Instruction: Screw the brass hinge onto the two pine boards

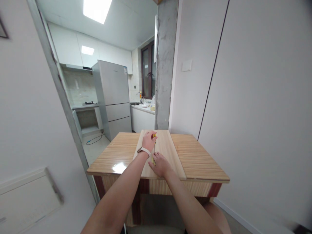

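My left hand (148, 140), with a pale-banded watch on its wrist, closes its fingers on the yellow-and-black handle of a screwdriver (154, 135) near the far end of the board. The thin metal shaft runs from that handle toward me. Closer in, my right hand (161, 164) rests low over the board, its thumb and fingers around a small yellow piece (153, 160) at the shaft's near end. What this piece is, and whether it joins the shaft, cannot be made out. Under both hands lies a pale wooden board (173, 162).
The board crosses a wood-grain table (200, 159). A white wall (255, 97) stands close on the right, and a grey pillar (167, 74) rises behind the table. Beyond are a fridge (114, 87), a sink counter (143, 118) and a cable (95, 140) on the floor.
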Demonstrator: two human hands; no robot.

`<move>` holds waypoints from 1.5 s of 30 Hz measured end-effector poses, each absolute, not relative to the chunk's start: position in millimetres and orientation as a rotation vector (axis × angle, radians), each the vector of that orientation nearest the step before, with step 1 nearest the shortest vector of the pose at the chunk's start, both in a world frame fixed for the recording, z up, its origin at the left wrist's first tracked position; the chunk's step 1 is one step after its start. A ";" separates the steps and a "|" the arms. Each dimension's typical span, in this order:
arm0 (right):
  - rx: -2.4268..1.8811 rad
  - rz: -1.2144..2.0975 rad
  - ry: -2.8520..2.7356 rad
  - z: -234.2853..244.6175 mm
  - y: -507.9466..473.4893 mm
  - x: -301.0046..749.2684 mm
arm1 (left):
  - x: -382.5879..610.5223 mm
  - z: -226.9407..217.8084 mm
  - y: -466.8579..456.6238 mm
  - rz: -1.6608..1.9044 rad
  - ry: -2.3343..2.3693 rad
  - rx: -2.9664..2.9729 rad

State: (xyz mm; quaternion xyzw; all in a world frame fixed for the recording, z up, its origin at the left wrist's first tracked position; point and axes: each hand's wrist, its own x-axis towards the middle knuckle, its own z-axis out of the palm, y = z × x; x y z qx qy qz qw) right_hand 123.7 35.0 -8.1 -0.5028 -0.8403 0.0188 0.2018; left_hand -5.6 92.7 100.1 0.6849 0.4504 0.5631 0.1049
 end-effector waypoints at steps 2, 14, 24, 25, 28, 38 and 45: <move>-1.406 0.047 -2.344 -8.4 34.9 123.2 | -4.8 101.2 91.5 1.636 1.354 2.040; -1.396 0.015 -2.353 -7.9 34.3 124.1 | -9.6 101.4 91.6 1.610 1.328 2.133; -1.379 -0.031 -2.317 -17.9 40.3 124.1 | -5.5 100.4 88.9 1.661 1.242 2.097; -1.375 -0.029 -2.318 -18.0 40.3 123.9 | -4.9 100.6 88.6 1.668 1.250 2.087; -1.362 -0.028 -2.322 -17.3 39.7 123.7 | -3.6 101.6 88.2 1.657 1.289 2.071; -1.372 -0.018 -2.324 -16.2 38.4 123.2 | -5.7 103.4 89.0 1.681 1.365 2.123; -1.362 -0.020 -2.341 -12.0 36.9 124.5 | -9.9 100.5 90.5 1.639 1.291 2.108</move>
